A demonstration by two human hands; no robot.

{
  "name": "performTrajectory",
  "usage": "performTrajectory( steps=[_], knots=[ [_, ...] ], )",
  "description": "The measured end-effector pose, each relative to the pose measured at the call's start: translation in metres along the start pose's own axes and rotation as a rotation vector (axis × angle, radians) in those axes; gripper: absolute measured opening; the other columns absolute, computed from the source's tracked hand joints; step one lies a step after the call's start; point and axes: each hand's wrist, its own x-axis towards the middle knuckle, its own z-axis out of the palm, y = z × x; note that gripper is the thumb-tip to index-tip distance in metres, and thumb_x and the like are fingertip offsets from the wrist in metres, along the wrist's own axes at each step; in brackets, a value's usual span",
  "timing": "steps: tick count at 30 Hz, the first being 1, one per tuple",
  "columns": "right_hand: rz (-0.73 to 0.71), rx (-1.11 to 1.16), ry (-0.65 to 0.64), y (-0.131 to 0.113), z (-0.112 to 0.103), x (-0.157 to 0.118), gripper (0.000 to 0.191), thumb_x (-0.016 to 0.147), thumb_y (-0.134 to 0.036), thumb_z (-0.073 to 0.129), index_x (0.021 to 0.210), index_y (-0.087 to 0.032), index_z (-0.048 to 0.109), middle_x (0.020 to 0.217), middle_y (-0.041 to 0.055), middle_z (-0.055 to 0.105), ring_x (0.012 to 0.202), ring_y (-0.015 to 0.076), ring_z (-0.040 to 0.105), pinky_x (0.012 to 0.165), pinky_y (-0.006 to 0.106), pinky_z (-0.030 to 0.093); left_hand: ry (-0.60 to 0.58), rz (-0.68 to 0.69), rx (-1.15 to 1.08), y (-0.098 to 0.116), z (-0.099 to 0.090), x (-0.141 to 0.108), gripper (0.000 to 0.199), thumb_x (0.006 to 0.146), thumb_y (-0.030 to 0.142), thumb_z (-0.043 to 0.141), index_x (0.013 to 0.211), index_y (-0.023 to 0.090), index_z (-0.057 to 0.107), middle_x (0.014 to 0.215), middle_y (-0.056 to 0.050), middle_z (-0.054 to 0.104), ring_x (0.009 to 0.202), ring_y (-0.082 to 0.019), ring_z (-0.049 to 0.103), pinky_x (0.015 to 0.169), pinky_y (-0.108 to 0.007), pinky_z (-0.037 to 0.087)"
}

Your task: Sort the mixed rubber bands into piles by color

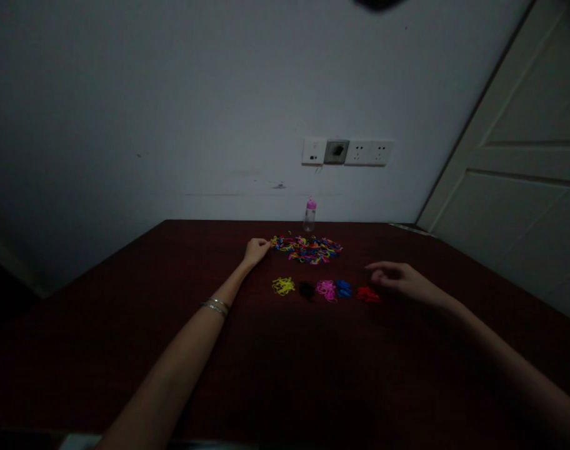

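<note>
While a bottle (309, 217) stands behind mixed bands (315, 252), left fingers (265, 243) meet, right fingers (383, 265) part.

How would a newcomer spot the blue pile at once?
On the dark red-brown table, the multicoloured heap lies toward the back. Nearer the viewer, the blue pile sits between the pink pile and the red pile. Unlike its neighbours, it is blue throughout.

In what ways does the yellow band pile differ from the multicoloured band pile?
The yellow band pile is one colour; the multicoloured band pile mixes several. The yellow one is smaller and nearer the camera; the multicoloured one spreads wider, closer to the wall. Both lie loosely on the tabletop.
</note>
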Motion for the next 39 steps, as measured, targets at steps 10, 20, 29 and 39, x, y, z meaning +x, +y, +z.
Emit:
performTrajectory(
  steps=[10,20,29,39],
  knots=[
    [-0.167,-0.532,0.229,0.039,0.006,0.069,0.034,0.078,-0.033,0.05,0.103,-0.015,0.066,0.112,0.0123,0.062,0.105,0.0236,0.056,0.094,0.036,0.04,0.076,0.027,-0.061,0.0,0.001,0.0,0.03,0.074,0.03,0.049,0.073,0.009,0.071,0.068,-0.005,0.067,0.069,-0.016,0.058,0.063,-0.023,0.039],
    [-0.051,-0.672,0.334,0.071,0.023,0.084,0.042,0.085,-0.039,0.039,0.115,-0.019,0.06,0.126,0.0112,0.055,0.116,0.0251,0.05,0.094,0.042,0.039,-0.135,0.275,0.254,0.018,-0.001,-0.016,0.029,0.077,0.036,0.049,0.085,0.018,0.071,0.079,-0.004,0.068,0.069,-0.015,0.058,0.062,-0.022,0.039],
    [-0.06,-0.705,0.329,0.07,0.024,0.082,0.044,0.086,-0.038,0.036,0.116,-0.016,0.06,0.127,0.0124,0.054,0.115,0.0277,0.051,0.095,0.043,0.04,-0.35,0.364,0.412,0.053,-0.003,-0.028,0.035,0.074,0.051,0.056,0.087,0.022,0.07,0.081,-0.003,0.067,0.075,-0.016,0.059,0.063,-0.022,0.04],
    [-0.076,-0.687,0.336,0.072,0.023,0.081,0.043,0.086,-0.038,0.037,0.115,-0.016,0.06,0.126,0.0126,0.055,0.114,0.0273,0.051,0.094,0.043,0.041,-0.326,0.368,0.484,0.046,0.005,-0.031,0.026,0.077,0.042,0.055,0.088,0.023,0.07,0.091,-0.006,0.067,0.088,-0.021,0.06,0.071,-0.027,0.045]
  ],
)
